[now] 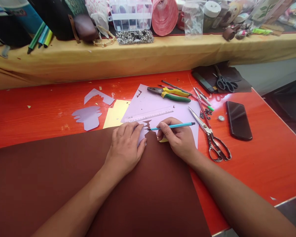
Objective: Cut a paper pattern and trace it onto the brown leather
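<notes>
A large brown sheet [51,177], which looks like leather, covers the near part of the table. My left hand [125,146] lies flat near its far edge, pressing on a small lilac paper piece [141,135] that is mostly hidden under the fingers. In my right hand [179,136] is a thin blue pen [182,125], pinched between thumb and fingers. Its tip points left and meets the sheet's notched far edge, close to the paper piece. Beyond both hands lie a lilac paper sheet [187,112] and a clear ruler [153,114].
Pliers [171,93] rest on the lilac paper. Large scissors [212,140], a phone [238,120] and black-handled scissors [225,84] lie right. Cut paper shapes [90,117] and yellow paper [114,113] are left. A cloth-covered shelf [113,62] with supplies runs along the back.
</notes>
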`<state>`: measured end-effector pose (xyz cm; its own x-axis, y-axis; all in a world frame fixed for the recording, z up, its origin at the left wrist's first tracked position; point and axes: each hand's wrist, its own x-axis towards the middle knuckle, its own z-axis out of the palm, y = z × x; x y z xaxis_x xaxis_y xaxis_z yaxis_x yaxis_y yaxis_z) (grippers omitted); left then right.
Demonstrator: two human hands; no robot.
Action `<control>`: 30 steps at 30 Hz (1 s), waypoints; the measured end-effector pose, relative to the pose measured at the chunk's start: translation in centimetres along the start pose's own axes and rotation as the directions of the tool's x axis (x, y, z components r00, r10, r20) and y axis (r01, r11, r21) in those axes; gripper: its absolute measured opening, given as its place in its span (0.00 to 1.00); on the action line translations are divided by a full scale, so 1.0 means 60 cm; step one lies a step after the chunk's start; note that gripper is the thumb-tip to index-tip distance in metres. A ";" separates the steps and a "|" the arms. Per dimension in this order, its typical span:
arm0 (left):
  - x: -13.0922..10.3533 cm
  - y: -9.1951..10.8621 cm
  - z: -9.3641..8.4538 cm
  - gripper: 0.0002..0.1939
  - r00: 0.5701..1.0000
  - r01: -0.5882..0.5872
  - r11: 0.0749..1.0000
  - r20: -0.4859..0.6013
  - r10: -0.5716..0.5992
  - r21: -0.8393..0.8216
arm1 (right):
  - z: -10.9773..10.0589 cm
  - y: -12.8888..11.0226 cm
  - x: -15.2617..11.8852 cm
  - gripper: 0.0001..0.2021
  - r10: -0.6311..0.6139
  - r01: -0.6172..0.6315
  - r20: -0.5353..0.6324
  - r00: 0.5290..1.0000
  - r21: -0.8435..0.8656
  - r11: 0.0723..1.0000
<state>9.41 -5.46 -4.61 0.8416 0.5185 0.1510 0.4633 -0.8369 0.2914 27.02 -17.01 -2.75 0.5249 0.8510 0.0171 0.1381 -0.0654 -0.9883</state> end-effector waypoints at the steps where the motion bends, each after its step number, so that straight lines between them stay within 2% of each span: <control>1: 0.000 0.000 0.000 0.23 1.000 0.001 1.000 -0.001 -0.001 -0.003 | 0.000 0.000 0.000 0.18 0.004 -0.004 0.004 1.000 0.003 1.000; 15: 0.001 0.000 0.000 0.23 1.000 -0.001 1.000 -0.005 0.001 -0.004 | 0.000 0.002 0.000 0.21 0.017 -0.017 0.022 1.000 -0.036 0.999; 30: 0.000 0.001 0.000 0.23 1.000 0.009 1.000 0.000 -0.009 -0.014 | -0.002 0.002 0.001 0.20 0.050 -0.050 -0.004 0.999 -0.027 0.998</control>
<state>9.46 -5.50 -4.58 0.8373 0.5262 0.1484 0.4672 -0.8296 0.3056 27.17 -17.02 -2.86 0.5342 0.8448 -0.0322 0.1338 -0.1221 -0.9835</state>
